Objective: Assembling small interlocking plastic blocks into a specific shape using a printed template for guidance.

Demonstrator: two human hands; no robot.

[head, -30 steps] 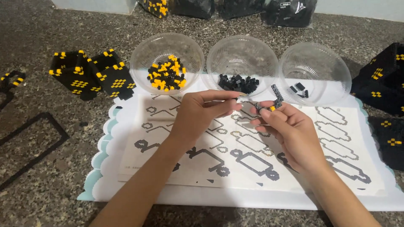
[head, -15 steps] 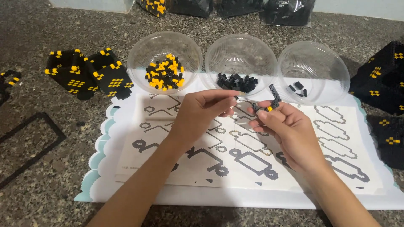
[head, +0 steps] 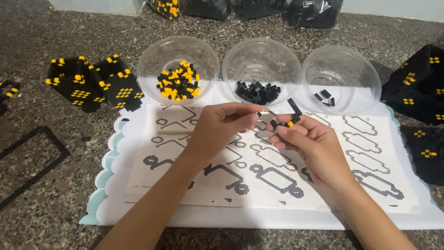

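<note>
My left hand (head: 222,125) pinches a thin metal tool, likely tweezers (head: 267,110), with its tip at a small black and yellow brick piece (head: 289,115). My right hand (head: 307,141) grips that piece between thumb and fingers. Both hands hover over a printed pattern sheet (head: 194,185) with outlined shapes, lying on a white mat (head: 138,213) with a scalloped pale-blue edge. Behind them stand three clear bowls: the left bowl (head: 152,58) has black and yellow bits, the middle bowl (head: 259,53) black bits, the right bowl (head: 356,69) a few black bits.
Finished black and yellow block pieces (head: 92,85) lie left of the mat on the speckled stone surface. More black assemblies (head: 418,85) sit at the right edge. Dark plastic bags (head: 259,7) line the far edge. A black rectangular frame (head: 32,162) lies at the left.
The hands stay together with only slight shifts; the view has drifted a little. The tool tip remains at the small piece.
</note>
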